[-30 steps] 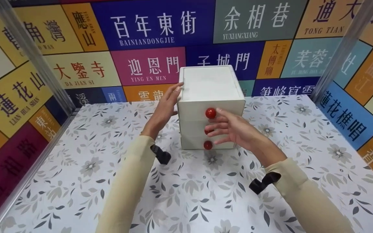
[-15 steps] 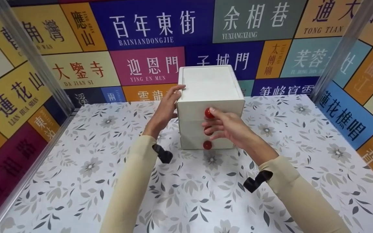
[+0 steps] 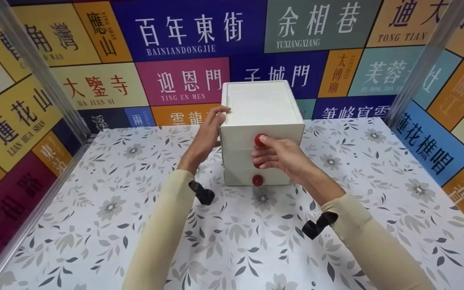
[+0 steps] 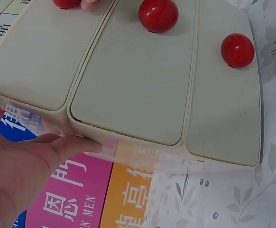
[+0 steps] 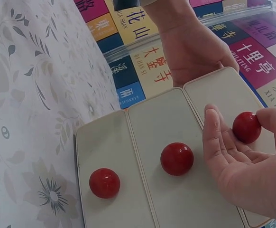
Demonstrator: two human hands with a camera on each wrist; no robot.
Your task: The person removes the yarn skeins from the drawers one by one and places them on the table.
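Observation:
A small white three-drawer chest (image 3: 262, 104) stands on the table, a round red knob on each drawer front. All three drawers look closed. My left hand (image 3: 202, 141) rests against the chest's left side, fingertips over the top edge; in the left wrist view its thumb (image 4: 78, 145) lies along the side wall. With thumb and fingers on either side, my right hand (image 3: 286, 157) pinches the top knob (image 5: 246, 127). Its lower fingers hang before the middle knob (image 5: 177, 158), partly hiding it in the head view. The bottom knob (image 3: 257, 180) is uncovered.
A white tablecloth (image 3: 111, 241) with grey flowers and leaves spreads under the chest. Behind it and at both sides rise colourful sign-printed walls (image 3: 199, 32). Clear upright strips (image 3: 421, 64) stand at the back corners. Dark bands with small devices (image 3: 320, 225) sit on both wrists.
My right hand has moved left onto the top knob, its thumb and fingers closing in on it. The left fingertips have slid slightly onto the chest's top edge. The drawers have not moved.

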